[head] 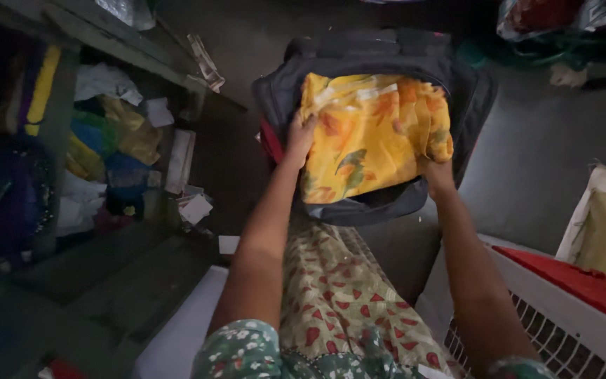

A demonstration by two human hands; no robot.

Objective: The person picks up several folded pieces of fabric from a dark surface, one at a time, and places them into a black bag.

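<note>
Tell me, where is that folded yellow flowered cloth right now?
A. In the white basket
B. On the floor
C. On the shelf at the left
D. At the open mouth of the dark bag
D: both hands, left hand and right hand, hold the yellow cloth over the open dark bag.

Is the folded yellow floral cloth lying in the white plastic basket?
No. Both hands, left hand and right hand, hold the folded yellow floral cloth over the open dark bag, away from the white plastic basket.

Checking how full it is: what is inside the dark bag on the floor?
A folded yellow floral cloth, gripped by the left hand and right hand, fills the dark bag's opening. Anything beneath is covered.
</note>
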